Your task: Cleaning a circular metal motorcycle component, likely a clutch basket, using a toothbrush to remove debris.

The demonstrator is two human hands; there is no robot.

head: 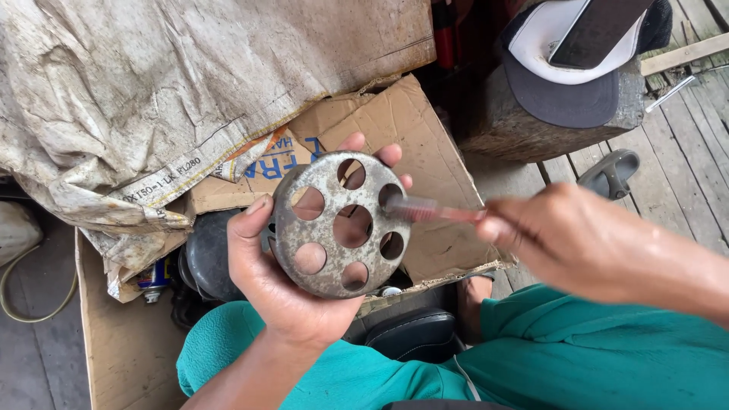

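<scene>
2 hands at frame centre: left hand point(285, 285) cups perforated metal disc point(339, 225), fingers wrapped, face up for access; right hand point(566, 239) pinches reddish brush point(433, 210), bristles at rim hole.

I see the round disc point(339, 224) w/ holes is metal, dull grey, pitted and blotched w/ rust, matt all over. My left hand point(285, 285) grips it; the right hand point(566, 239) holds a brush point(433, 210) against the disc's right edge, handle looks like reddish plastic, blurred, can't tell more. Behind the disc, cardboard box point(414, 144) is brown, matt, creased, edges torn. Above-left of the disc, a sack point(152, 83): woven cloth, off-white, grimy, rough and wrinkled. Up right of it, a wood block point(524, 121), coarse and weathered, w/ a fabric cap point(566, 72) on top. Below the disc, green knit cloth trousers point(547, 357), soft, matt.
</scene>
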